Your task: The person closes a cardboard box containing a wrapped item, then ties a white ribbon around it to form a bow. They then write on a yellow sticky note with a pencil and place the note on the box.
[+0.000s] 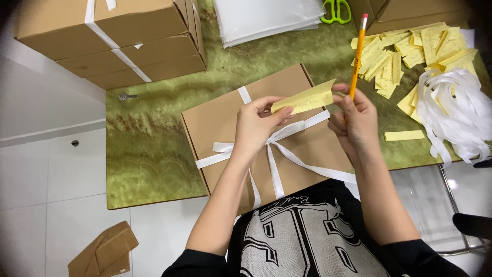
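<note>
Yellow paper slip (pixel 303 98) pinched in both grips, left hand (pixel 256 125) and right hand (pixel 353 120), the right also clasping a pencil (pixel 357 54).

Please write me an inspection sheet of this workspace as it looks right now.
Surface: green marbled tabletop.
Job's things: flat brown cardboard box tied with a white ribbon bow; yellow paper slip above it; orange pencil with red eraser.
Clutter: pile of yellow paper slips, one stray yellow slip, heap of white ribbon strips, green-handled scissors, stack of clear plastic sheets, stacked brown cartons, small metal key.
Grippers: left hand pinches the slip; right hand holds the slip's other end and the pencil.
Cables: nothing seen.
Surroundings: white tiled floor, folded brown cardboard piece on it.
</note>
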